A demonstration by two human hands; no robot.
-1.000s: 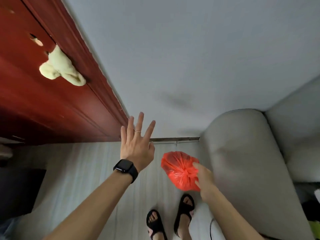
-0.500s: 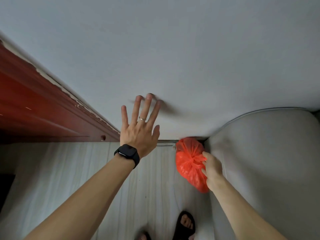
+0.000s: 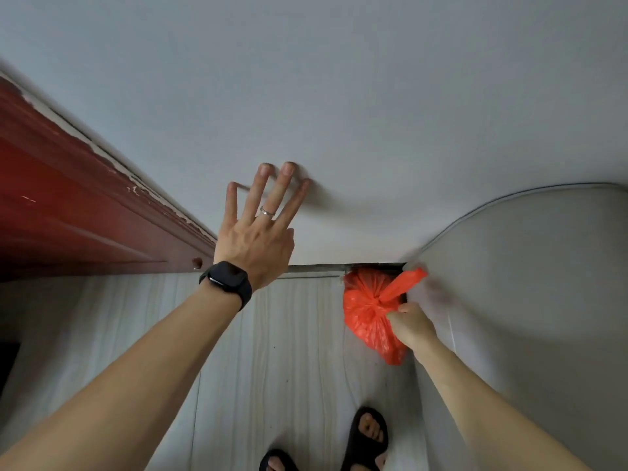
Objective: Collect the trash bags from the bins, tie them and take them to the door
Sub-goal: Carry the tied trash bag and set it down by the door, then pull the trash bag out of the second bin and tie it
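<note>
A small red trash bag [image 3: 365, 312], tied at the top with a loose tail sticking up, sits low at the foot of the wall, wedged between the wall and a grey sofa. My right hand [image 3: 413, 322] is closed on the bag's knot. My left hand [image 3: 260, 229], with a black watch and a ring, is spread open with its fingertips pressed against the white wall [image 3: 339, 113]. The dark red door [image 3: 68, 219] stands to the left.
The grey sofa arm [image 3: 526, 300] fills the right side, close to the bag. Pale wood-look floor [image 3: 272, 368] runs below, with my feet in black sandals [image 3: 368, 436] at the bottom edge. Paint is chipped along the door frame.
My view has moved closer to the wall and down. My right hand lowered the red bag to the corner by the sofa; my left hand reached forward and touched the wall.
</note>
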